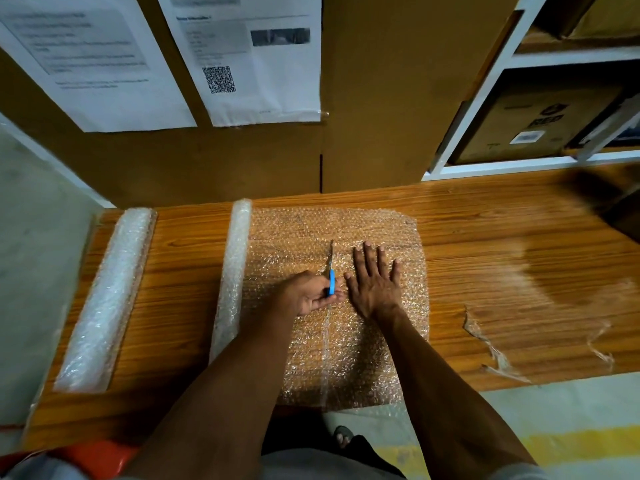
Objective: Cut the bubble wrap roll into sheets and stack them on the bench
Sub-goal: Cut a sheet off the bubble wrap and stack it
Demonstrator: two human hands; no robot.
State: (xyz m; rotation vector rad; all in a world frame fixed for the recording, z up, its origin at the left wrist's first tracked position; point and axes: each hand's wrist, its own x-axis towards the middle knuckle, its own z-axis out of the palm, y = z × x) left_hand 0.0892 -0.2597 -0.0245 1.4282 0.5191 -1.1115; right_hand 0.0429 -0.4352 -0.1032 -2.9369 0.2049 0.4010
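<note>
L hand (313, 294) grips scissors (331, 271); box (540, 124) reads "RED".

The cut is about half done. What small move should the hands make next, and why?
Probably close the scissors and push them further toward the wall. The left hand holds them partway up the sheet, a cut line shows behind them, and uncut wrap lies ahead. The right hand presses the sheet flat beside the blades, so it should hold steady.

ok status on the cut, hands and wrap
Left hand gripping scissors, mid-cut. Right hand flat on bubble wrap. Nothing ahead of the blades.
</note>
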